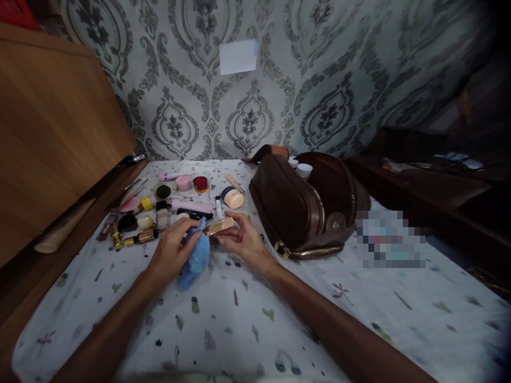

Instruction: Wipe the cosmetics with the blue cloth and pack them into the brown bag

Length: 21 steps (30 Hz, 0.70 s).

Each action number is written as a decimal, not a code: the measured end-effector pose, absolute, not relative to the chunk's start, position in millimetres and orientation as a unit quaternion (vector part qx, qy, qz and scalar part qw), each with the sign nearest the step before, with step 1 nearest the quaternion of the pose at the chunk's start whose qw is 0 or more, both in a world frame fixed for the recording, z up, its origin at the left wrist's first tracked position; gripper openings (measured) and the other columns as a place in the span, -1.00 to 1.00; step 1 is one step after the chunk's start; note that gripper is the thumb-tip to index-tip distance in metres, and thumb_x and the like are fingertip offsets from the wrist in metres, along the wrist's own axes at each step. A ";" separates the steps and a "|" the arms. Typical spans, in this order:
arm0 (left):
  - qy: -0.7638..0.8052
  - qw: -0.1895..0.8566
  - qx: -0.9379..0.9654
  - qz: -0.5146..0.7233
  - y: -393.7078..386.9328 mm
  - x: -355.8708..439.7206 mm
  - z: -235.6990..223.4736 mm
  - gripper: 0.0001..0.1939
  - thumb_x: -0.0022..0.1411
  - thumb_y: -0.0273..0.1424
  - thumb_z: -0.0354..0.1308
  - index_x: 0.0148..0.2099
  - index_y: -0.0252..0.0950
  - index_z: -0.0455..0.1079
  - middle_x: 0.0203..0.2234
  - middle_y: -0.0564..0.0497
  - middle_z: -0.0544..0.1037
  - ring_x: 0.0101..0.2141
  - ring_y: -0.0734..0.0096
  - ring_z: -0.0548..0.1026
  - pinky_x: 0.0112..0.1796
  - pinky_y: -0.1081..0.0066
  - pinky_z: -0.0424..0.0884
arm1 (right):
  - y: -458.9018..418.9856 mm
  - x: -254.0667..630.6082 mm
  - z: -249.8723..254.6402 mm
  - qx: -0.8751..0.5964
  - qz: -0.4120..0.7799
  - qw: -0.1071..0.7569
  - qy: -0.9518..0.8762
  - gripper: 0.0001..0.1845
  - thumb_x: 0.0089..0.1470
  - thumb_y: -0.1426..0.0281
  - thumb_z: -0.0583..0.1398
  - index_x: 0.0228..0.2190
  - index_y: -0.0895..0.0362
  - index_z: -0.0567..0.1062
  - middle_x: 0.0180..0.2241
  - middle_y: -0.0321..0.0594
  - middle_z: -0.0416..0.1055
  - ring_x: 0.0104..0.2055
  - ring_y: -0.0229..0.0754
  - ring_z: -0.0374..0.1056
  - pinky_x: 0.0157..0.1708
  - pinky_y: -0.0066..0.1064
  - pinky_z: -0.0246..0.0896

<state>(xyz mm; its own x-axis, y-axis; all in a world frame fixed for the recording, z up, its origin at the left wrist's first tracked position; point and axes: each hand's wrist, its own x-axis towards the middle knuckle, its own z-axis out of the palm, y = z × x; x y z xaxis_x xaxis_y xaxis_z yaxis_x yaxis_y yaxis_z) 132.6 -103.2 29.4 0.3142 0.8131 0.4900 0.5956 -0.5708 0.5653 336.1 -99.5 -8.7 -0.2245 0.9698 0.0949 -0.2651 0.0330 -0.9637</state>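
From the head view, the left hand (173, 244), fingers curled in, pinches a blue cloth (195, 261) against one end of a small gold item (220, 226); the right hand (246, 239), thumb and fingers nearly closed, grips its other end. Cosmetics (184, 183) crowd beyond the left hand, spreading toward the sheet's left edge. A brown bag (281, 197), unzipped, narrows the room beside the right hand — the widest stretch of printed sheet (235, 330) lies between the forearms.
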 end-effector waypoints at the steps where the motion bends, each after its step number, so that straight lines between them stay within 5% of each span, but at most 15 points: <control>1: 0.448 0.140 0.789 0.397 -101.8 131.1 29.5 -0.82 0.35 -0.30 0.07 -0.10 -0.23 0.43 -0.22 -0.03 0.58 -0.22 0.29 0.54 -0.30 0.39 0.45 | -99.1 336.1 -8.5 -0.351 0.601 0.513 -0.503 -0.23 -0.19 0.19 0.46 -0.01 0.02 0.24 -0.23 -0.22 0.55 -0.07 -0.05 0.52 0.05 -0.08 0.38; 4: 0.463 0.146 0.766 0.422 -99.5 127.3 32.3 -0.83 0.32 -0.31 0.08 -0.13 -0.23 0.45 -0.30 0.01 0.57 -0.30 0.33 0.53 -0.36 0.43 0.43 | -99.9 336.3 -7.7 -0.369 0.582 0.518 -0.507 -0.36 -0.15 0.17 0.42 -0.05 0.06 0.36 -0.29 -0.22 0.57 -0.16 -0.05 0.55 -0.02 -0.12 0.43; 7: 0.473 0.150 0.754 0.430 -99.3 125.1 36.7 -0.82 0.31 -0.31 0.08 -0.15 -0.25 0.46 -0.35 0.03 0.55 -0.36 0.38 0.50 -0.40 0.45 0.40 | -103.7 336.5 -6.2 -0.409 0.532 0.519 -0.530 -0.52 -0.09 0.18 0.39 -0.14 0.10 0.50 -0.40 -0.28 0.51 -0.42 -0.17 0.49 -0.32 -0.29 0.47; 11: 0.465 0.115 0.765 0.432 -98.5 123.4 38.4 -0.83 0.33 -0.33 0.07 -0.16 -0.24 0.47 -0.33 0.02 0.56 -0.32 0.34 0.51 -0.35 0.42 0.41 | -108.8 335.9 -5.0 -0.441 0.444 0.511 -0.590 -0.64 -0.07 0.17 0.37 -0.24 0.10 0.58 -0.40 -0.29 0.44 -0.60 -0.32 0.26 -0.64 -0.45 0.20; 21: 0.345 -0.011 0.852 0.393 -109.9 139.0 33.1 -0.78 0.39 -0.50 0.01 -0.03 -0.27 0.45 -0.17 -0.10 0.60 -0.11 0.26 0.52 -0.05 0.26 0.46 | -112.1 335.3 -4.2 -0.436 0.282 0.491 -0.699 -0.71 0.02 0.16 0.36 -0.28 0.07 0.54 -0.42 -0.28 0.44 -0.48 -0.25 0.29 -0.44 -0.41 0.29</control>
